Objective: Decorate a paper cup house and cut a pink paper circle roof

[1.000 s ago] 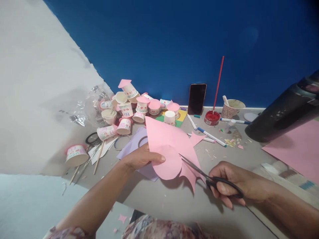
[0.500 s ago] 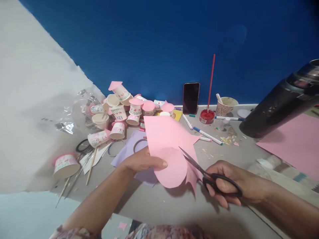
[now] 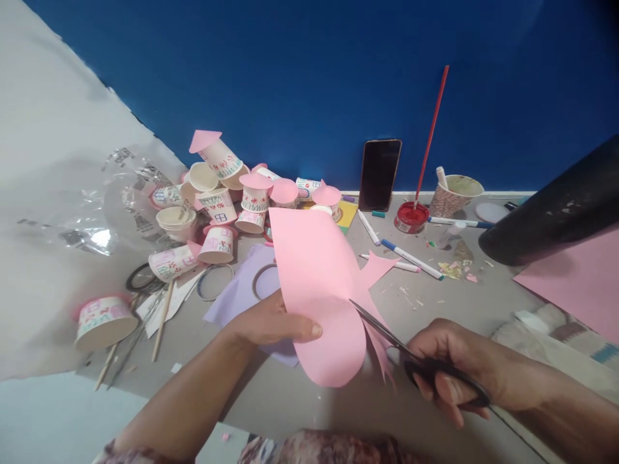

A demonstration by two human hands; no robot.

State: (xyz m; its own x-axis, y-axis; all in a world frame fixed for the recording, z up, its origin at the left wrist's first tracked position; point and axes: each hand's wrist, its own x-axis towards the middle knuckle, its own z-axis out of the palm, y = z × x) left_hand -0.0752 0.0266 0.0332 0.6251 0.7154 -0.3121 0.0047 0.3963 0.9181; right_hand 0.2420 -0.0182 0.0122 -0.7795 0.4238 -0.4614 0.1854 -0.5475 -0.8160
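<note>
My left hand (image 3: 275, 322) pinches a pink paper sheet (image 3: 324, 277), thumb on top and fingers hidden beneath. The sheet's lower end is cut to a rounded edge, and a jagged pink strip hangs off its right side. Black-handled scissors (image 3: 382, 327) are in my right hand (image 3: 459, 374), fingers through the loops. Their blades meet the paper at its right side, between the rounded part and the strip; they look nearly closed.
Decorated paper cups (image 3: 217, 203) with pink cone tops pile up at the back left. A phone (image 3: 380, 175) leans on the blue wall. Markers (image 3: 411, 259), a red paint jar (image 3: 411, 218), and a dark bottle (image 3: 556, 200) are to the right. Purple paper (image 3: 232, 293) lies left.
The scissors' blades have come closer together at the paper. The pink strip now stands further apart from the sheet. The whole view has shifted slightly.
</note>
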